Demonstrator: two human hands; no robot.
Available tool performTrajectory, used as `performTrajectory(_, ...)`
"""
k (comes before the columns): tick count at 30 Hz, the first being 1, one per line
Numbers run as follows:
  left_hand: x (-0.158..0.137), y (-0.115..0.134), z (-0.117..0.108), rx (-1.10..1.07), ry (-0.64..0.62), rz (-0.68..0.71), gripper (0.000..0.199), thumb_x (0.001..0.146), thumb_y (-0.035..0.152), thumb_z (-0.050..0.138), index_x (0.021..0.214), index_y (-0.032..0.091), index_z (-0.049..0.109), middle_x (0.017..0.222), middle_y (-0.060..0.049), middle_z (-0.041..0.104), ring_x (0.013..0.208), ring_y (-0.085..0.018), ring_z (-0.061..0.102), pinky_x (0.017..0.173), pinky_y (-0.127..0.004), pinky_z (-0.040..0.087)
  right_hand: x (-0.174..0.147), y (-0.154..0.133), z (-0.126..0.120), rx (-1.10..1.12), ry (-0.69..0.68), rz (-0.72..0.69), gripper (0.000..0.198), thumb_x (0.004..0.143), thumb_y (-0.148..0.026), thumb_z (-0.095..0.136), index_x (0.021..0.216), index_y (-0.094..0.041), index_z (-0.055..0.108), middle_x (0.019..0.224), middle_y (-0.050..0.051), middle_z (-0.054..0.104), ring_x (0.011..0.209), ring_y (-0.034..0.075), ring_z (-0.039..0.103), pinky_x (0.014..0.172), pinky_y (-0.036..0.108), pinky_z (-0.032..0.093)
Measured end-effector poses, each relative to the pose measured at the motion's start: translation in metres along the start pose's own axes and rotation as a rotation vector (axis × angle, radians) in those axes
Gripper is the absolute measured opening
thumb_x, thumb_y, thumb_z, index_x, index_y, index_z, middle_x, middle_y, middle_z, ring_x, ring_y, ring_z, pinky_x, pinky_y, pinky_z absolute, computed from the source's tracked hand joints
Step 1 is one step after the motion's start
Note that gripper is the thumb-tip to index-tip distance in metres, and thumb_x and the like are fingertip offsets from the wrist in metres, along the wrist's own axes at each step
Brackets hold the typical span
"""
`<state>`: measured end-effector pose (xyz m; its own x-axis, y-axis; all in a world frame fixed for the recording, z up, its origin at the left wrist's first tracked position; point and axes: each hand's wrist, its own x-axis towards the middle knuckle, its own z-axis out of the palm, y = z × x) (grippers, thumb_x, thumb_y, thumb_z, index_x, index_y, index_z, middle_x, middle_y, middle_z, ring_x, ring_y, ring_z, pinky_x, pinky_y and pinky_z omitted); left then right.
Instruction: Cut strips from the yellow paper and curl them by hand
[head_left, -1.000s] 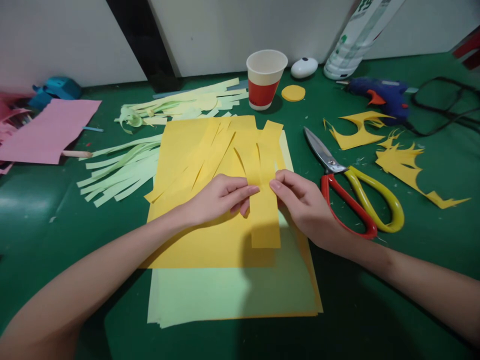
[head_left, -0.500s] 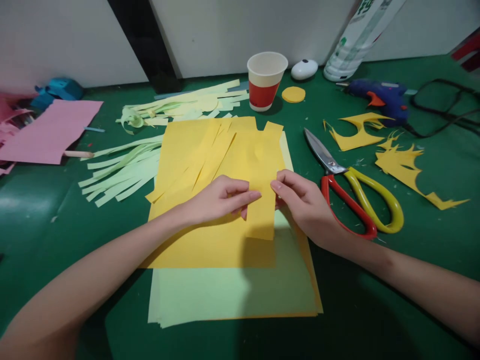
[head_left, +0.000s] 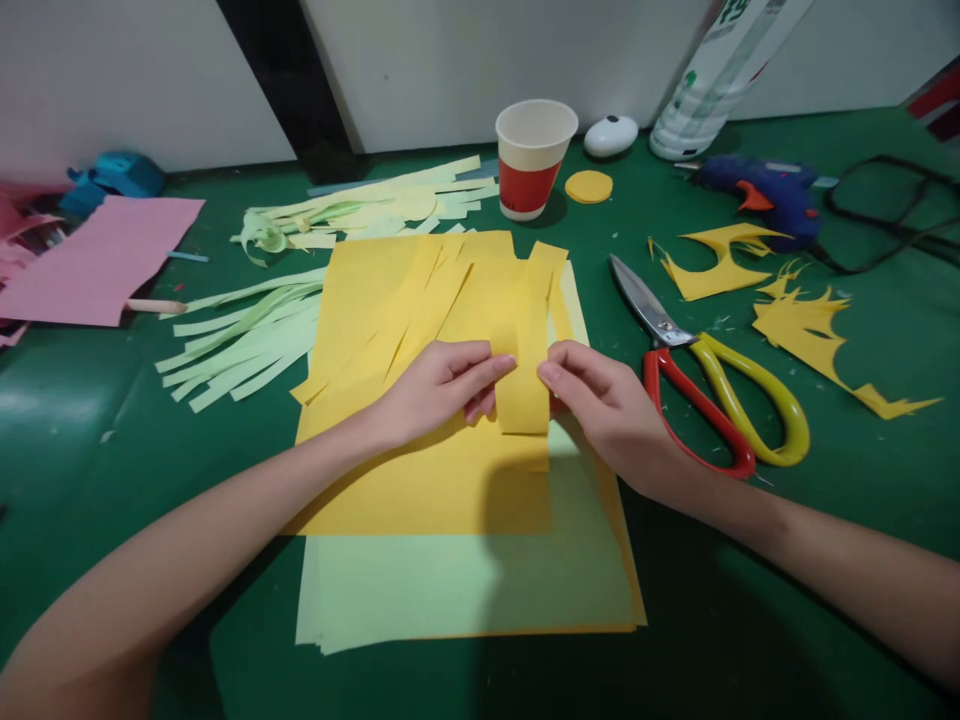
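Between my two hands is a yellow paper strip (head_left: 524,395), bent so that its lower end curls. My left hand (head_left: 450,390) pinches its left edge between thumb and fingers. On the right edge, my right hand (head_left: 596,400) pinches it the same way; some fingertips of both hands are hidden behind the paper. Underneath lies a large yellow sheet (head_left: 420,490) with several narrow cut strips (head_left: 431,320) on it. Below that sheet is a stack of pale green paper (head_left: 450,590) with an orange-yellow edge showing.
Scissors (head_left: 667,330) with red and yellow handles lie right of my right hand. Beyond are yellow scraps (head_left: 802,325), a glue gun (head_left: 761,190), a paper cup (head_left: 532,160) and yellow discs (head_left: 589,186). Green fringed paper (head_left: 240,345) and pink paper (head_left: 112,260) lie left.
The yellow strip has gone from lying nearly flat to being bent, its lower end rising toward me. Both hands keep their pinch in nearly the same place.
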<state>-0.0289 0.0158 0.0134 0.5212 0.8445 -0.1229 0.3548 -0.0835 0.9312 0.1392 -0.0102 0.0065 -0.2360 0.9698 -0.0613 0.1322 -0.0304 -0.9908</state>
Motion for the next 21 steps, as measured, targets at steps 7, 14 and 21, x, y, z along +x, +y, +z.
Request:
performTrajectory(7,-0.0012,0.0033,-0.0008,0.107,-0.102,0.014,0.038,0.086,0.034,0.044,0.054,0.015,0.048,0.049,0.003,0.053,0.045,-0.006,0.047,0.047,-0.017,0.037,-0.0004,0.0008,-0.0008,0.009,0.017,-0.008,0.022,0.083,-0.025,0.046,0.062,-0.019,0.044,0.059,-0.004,0.041,0.055,0.008,0.044,0.051,0.020,0.039)
performTrajectory(14,0.0005,0.0009,0.0020,0.049,0.012,0.032,0.039,0.086,0.030,0.044,0.051,0.015,0.042,0.045,0.005,0.047,0.044,-0.005,0.047,0.048,-0.016,0.039,-0.0008,0.0017,0.0028,0.097,0.077,0.039,0.018,0.083,-0.027,0.045,0.066,-0.020,0.043,0.063,-0.004,0.044,0.057,0.008,0.045,0.053,0.020,0.042)
performTrajectory(21,-0.0009,-0.0006,0.0003,0.029,-0.035,0.014,0.037,0.087,0.034,0.041,0.056,0.015,0.045,0.050,0.004,0.051,0.049,-0.006,0.051,0.050,-0.016,0.040,0.0002,-0.0017,0.0000,-0.062,0.046,-0.011,0.021,0.078,-0.022,0.050,0.060,-0.019,0.041,0.056,-0.005,0.035,0.051,0.007,0.033,0.045,0.021,0.030)
